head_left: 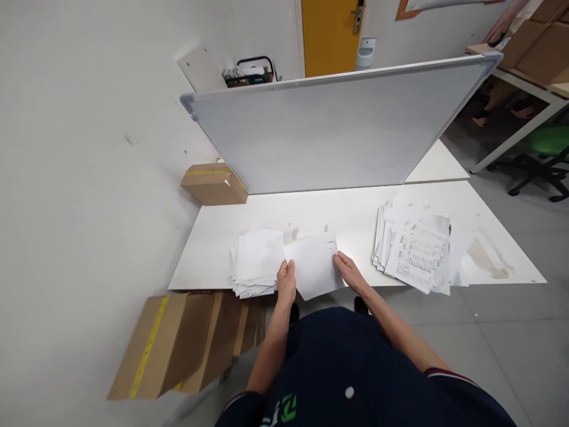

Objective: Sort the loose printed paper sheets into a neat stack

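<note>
A white sheet of paper (pixel 313 267) is held between my two hands over the table's front edge. It looks mostly blank, with faint print near its top right corner. My left hand (pixel 287 281) pinches the sheet's left edge, thumb on top, close beside a stack of white paper (pixel 259 258). My right hand (pixel 349 270) grips the sheet's right edge. Farther right lies a spread pile of printed sheets (pixel 416 252), with tables and text on the top ones. Whether more than one sheet is in my hands, I cannot tell.
An upright whiteboard (pixel 320 133) stands along the back of the white table (pixel 351 207). A cardboard box (pixel 213 185) sits at the back left corner. Larger cardboard boxes (pixel 178 344) stand below on the left, by the wall. A green chair (pixel 549 142) is at the far right.
</note>
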`<state>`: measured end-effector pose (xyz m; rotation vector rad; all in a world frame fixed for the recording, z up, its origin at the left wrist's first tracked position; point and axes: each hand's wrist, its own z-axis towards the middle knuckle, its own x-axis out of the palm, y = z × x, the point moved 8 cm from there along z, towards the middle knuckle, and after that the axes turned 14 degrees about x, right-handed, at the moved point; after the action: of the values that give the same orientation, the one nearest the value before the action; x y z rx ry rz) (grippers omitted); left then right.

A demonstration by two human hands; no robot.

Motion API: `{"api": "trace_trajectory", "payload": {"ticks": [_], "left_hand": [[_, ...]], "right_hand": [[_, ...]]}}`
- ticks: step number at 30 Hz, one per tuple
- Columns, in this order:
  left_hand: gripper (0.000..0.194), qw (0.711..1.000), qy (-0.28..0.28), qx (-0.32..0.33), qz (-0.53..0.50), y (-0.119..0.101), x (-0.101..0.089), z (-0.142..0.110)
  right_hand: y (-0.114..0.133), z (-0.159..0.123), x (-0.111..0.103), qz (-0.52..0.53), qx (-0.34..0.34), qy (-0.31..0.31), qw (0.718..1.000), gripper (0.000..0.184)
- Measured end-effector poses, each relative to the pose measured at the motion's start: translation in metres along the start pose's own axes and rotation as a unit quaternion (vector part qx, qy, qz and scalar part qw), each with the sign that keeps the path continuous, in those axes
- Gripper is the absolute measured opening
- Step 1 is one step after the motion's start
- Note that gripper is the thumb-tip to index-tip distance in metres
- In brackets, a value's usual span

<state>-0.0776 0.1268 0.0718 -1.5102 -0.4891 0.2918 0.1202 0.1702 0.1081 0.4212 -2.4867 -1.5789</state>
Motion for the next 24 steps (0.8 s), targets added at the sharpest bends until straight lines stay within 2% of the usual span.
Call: {"api": "trace_trajectory", "payload": {"ticks": [5, 11, 18, 24], "left_hand": [[0.034, 1.000, 0.003, 0.017, -0.004, -0.001, 0.005, 0.000], [0.032, 0.998, -0.037, 0.044, 0.036, -0.006, -0.001, 0.002], [0.027, 0.993, 0.035, 0.099, 0.055, -0.020, 0.015, -0.002], [0.032, 0.986, 0.065, 0.087, 0.122, -0.007, 0.017, -0.005]], "right_hand": [[-0.001, -0.001, -0.002, -0.040, -0.025, -0.034, 0.998, 0.031], [-0.008, 0.004, -0.007, -0.115, -0.049, -0.041, 0.991, 0.028], [-0.027, 0.015, -0.024, -0.085, -0.059, -0.081, 0.991, 0.028], [-0.059, 0.027, -0.026, -0.057, -0.048, -0.077, 0.994, 0.031]]}}
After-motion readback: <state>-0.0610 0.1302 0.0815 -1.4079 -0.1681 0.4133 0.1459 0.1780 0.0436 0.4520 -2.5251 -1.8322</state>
